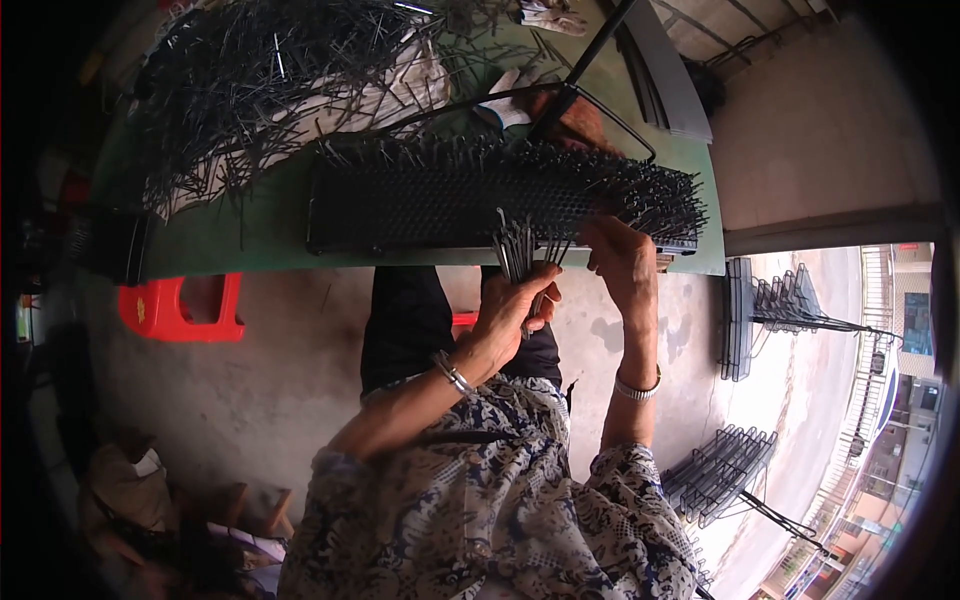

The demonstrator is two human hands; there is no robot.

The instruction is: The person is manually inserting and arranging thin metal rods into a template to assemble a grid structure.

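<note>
My left hand is closed round a bundle of thin metal rods, held upright just in front of the table edge. A few of the rods fan out to the right above the fingers. To its right, my right hand is at the front of a long black perforated rack, with its fingers curled together. What those fingers pinch, if anything, is blurred and too small to make out. Many thin dark rods stick up from the rack's right end and along its back edge.
A large heap of loose dark rods lies on pale cloth on the green table. Behind the rack are a work glove and a black metal frame. A red stool stands at left; wire racks stand at right.
</note>
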